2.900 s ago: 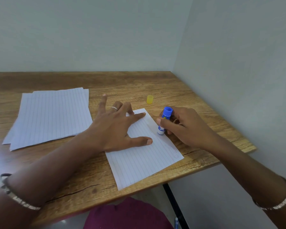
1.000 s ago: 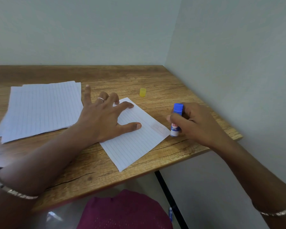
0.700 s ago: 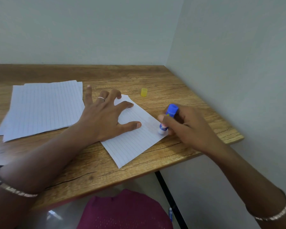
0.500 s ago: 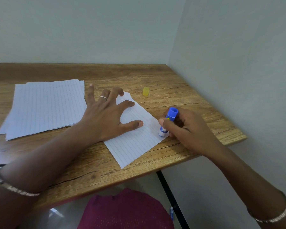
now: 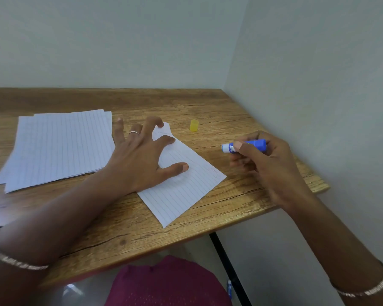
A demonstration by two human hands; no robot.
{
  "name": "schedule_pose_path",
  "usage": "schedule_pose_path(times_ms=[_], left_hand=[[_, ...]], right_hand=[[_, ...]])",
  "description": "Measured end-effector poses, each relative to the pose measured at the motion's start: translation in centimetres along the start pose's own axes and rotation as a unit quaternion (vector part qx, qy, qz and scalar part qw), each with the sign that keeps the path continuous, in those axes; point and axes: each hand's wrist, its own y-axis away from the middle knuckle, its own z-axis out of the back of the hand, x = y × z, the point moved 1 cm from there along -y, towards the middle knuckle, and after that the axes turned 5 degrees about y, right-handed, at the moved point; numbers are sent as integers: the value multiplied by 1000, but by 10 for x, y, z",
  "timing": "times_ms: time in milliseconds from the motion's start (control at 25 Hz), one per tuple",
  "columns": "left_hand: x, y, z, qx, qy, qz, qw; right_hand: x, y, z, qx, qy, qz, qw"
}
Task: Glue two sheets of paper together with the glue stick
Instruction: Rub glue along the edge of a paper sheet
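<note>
A single lined sheet [image 5: 181, 188] lies slanted on the wooden table [image 5: 219, 107]. My left hand [image 5: 142, 160] presses flat on its upper part with the fingers spread. My right hand [image 5: 265, 164] holds the blue glue stick [image 5: 244, 146] sideways above the table, to the right of the sheet, with its white end pointing left. The stick does not touch the paper. Its yellow cap [image 5: 194, 125] rests on the table behind the sheet.
A stack of lined sheets [image 5: 58, 146] lies at the left. The table's right edge and front corner [image 5: 323, 186] are close to my right hand. Walls stand behind and to the right. A black table leg [image 5: 228, 266] runs down below.
My right hand has lifted the glue stick off the sheet's right edge and turned it from upright to sideways. My left hand stays pressed on the sheet.
</note>
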Motion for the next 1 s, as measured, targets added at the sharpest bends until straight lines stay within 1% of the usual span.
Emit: schedule_pose_path(times_ms=[80,120,200,280,360,440,560,640,720,840,1000], left_hand=[[1,-1,1,0,6,7,1000],[1,-1,1,1,10,10,1000],[1,-1,3,6,17,17,1000],[2,-1,5,8,28,22,999],[3,0,7,7,50,22,998],[5,1,9,1,73,20,997],[7,1,9,-9,115,16,993],[7,1,8,-11,161,25,987],[9,-1,7,-10,216,46,975],[14,-5,6,-8,284,80,955],[21,-5,2,0,250,76,965]], right_hand=[[-4,-4,1,9,-86,-56,995],[-7,-6,1,19,-109,-73,991],[-9,-12,-1,47,-110,-78,990],[-7,-18,-7,60,-79,-59,993],[-2,-26,-14,31,-41,-38,998],[3,-36,-22,5,34,-8,999],[3,-48,-30,-18,152,24,988],[0,-53,-31,-35,200,25,979],[-3,-55,-31,-41,227,21,973],[-7,-57,-29,-42,234,11,971],[-8,-58,-27,-21,252,-6,967]])
